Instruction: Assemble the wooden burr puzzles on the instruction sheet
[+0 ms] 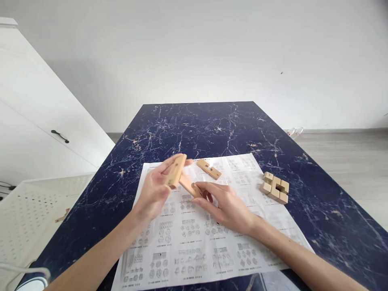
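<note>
My left hand is closed around a wooden puzzle piece, a light block held tilted above the paper. My right hand pinches the end of another wooden puzzle piece, which meets or passes behind the left one; whether they interlock I cannot tell. Just beyond my fingers, a notched wooden piece lies flat on the printed instruction sheet. To the right, an assembled wooden block puzzle with a square gap in its middle rests at the sheet's edge.
The dark blue marbled table runs back towards a white wall. On the left stand a white cabinet with a black handle and a white perforated surface. A white cable shows at the bottom left.
</note>
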A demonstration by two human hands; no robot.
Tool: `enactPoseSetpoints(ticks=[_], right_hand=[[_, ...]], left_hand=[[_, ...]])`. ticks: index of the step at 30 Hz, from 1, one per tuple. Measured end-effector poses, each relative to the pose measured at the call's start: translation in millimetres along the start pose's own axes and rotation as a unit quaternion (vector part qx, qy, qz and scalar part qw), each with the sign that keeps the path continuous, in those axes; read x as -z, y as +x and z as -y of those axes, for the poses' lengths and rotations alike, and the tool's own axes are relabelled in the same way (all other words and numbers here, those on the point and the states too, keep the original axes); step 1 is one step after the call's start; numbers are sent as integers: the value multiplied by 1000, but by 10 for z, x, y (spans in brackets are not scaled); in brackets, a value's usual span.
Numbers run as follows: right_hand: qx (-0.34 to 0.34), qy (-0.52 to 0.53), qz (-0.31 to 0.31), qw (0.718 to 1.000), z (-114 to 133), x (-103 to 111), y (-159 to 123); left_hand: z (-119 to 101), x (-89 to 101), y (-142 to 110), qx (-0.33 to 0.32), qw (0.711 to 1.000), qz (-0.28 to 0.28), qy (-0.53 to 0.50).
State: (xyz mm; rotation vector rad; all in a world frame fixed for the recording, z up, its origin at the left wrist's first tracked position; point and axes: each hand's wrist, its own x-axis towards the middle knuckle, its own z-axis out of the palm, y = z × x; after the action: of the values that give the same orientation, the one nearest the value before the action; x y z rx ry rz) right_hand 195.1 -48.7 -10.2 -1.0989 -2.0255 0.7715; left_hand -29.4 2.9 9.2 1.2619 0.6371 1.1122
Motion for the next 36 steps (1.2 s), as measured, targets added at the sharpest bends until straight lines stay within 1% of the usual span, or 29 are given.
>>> enactPoseSetpoints(ticks=[2, 3, 5, 7, 9, 10, 11, 13, 16, 18, 22, 26, 29, 32, 36], right_hand=[[-1, -16, 1, 1000, -53, 25, -9], [-10, -20, -5, 1000, -88, 48, -7], [-40, -34, -35, 998, -180, 119, 10], [-72, -90, -86, 990, -300, 207, 38], [-93, -185, -127, 970, -435, 286, 64], [-105, -227, -136, 959, -500, 315, 72], [-116, -266, -138, 947, -557, 335, 76], [-122, -324, -123, 930, -640, 347, 75], [-107, -368, -93, 919, -679, 319, 62], [-94, -368, -80, 921, -657, 288, 56], [-53, -332, -56, 940, -552, 213, 61], [-30, -280, -22, 959, -452, 168, 76], [-23, -243, -16, 970, -403, 249, 4], [-8, -217, -32, 976, -334, 446, -253], [-24, -199, -73, 977, -223, 700, -805]], left_hand=[[-23, 66, 34, -40, 998, -49, 4], [-29, 90, 43, -49, 996, -72, 11], [-27, 108, 40, -37, 993, -94, 56], [-10, 84, 16, -20, 983, -88, 160], [17, 38, -10, -19, 955, -72, 287], [32, 18, -19, -22, 938, -64, 341], [49, 4, -24, -26, 921, -56, 383], [89, 1, -21, -31, 896, -38, 441], [155, 44, -2, -25, 867, -19, 497], [192, 75, 8, -8, 853, -13, 522], [232, 95, 5, 18, 833, 2, 553], [247, 82, -24, 13, 832, 18, 555], [259, 58, -47, 9, 828, 39, 559], [282, -3, -33, -4, 821, 70, 566], [353, -157, 69, -26, 807, 90, 582]])
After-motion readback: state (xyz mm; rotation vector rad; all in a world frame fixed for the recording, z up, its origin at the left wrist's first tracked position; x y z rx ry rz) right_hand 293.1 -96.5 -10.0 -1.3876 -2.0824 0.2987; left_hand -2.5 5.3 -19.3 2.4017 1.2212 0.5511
